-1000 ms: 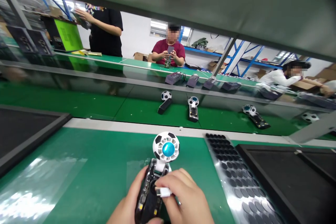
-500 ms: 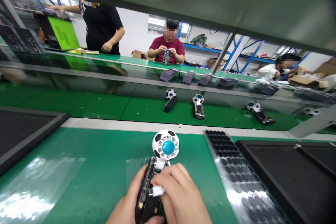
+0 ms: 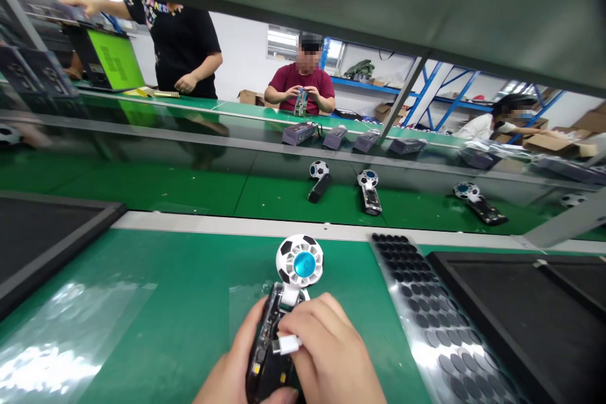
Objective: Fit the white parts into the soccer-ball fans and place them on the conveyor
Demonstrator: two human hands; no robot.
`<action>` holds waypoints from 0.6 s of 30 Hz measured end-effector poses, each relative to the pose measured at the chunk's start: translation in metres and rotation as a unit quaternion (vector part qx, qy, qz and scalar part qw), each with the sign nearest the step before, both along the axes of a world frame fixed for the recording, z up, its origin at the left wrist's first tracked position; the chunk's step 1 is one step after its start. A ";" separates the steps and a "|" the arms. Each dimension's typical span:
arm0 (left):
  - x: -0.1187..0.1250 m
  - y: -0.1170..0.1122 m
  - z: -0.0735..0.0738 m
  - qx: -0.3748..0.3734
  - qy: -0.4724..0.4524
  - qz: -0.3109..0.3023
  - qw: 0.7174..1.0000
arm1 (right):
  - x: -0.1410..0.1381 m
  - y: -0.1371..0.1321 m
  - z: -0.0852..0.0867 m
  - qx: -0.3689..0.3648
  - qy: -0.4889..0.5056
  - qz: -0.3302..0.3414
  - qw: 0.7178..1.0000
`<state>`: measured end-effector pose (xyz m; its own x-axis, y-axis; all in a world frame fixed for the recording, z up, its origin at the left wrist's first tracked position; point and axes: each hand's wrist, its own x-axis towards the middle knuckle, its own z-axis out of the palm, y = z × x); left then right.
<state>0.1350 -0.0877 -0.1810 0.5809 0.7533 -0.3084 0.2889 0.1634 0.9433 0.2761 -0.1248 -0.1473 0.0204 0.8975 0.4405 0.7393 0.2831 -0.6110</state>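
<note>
A handheld fan with a black, partly clear handle (image 3: 267, 347) rests in my left hand (image 3: 231, 360), whose fingers wrap round its sides. Its head (image 3: 300, 260) is patterned like a football, white and black with a blue centre, and points away from me. Between the thumb and fingers of my right hand (image 3: 331, 347) is a white USB-C cable plug (image 3: 286, 345). The plug's metal tip points left, just over the handle; whether it touches the handle I cannot tell. The rest of the cable is hidden by my right hand.
A silvery sheet of round black pads (image 3: 426, 309) lies to the right, beside a black tray (image 3: 521, 315). Another black tray (image 3: 42, 233) is at left. Beyond the pale rail, several football fans (image 3: 369, 192) lie on the green belt (image 3: 213, 186). People (image 3: 303, 85) work across the line.
The fans on the belt have shifted to the right. My hands, the held fan and the plug have barely moved. Across the line, a standing person's arm reaches further left.
</note>
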 end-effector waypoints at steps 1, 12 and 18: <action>0.000 0.000 0.000 -0.002 -0.001 -0.001 1.000 | -0.001 0.000 -0.001 -0.001 0.001 -0.003 1.000; 0.000 0.003 0.006 -0.085 -0.114 0.019 0.990 | 0.002 -0.001 -0.001 -0.097 0.247 -0.143 0.954; 0.001 0.009 0.024 -0.226 -0.272 0.094 0.931 | 0.015 -0.006 0.002 -0.176 0.376 -0.088 0.905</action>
<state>0.1362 -0.0788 -0.1567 0.6148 0.7220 -0.3174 -0.2847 0.5785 0.7644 0.2911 -0.1309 -0.1454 0.3523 0.9332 -0.0706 0.0908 -0.1092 -0.9899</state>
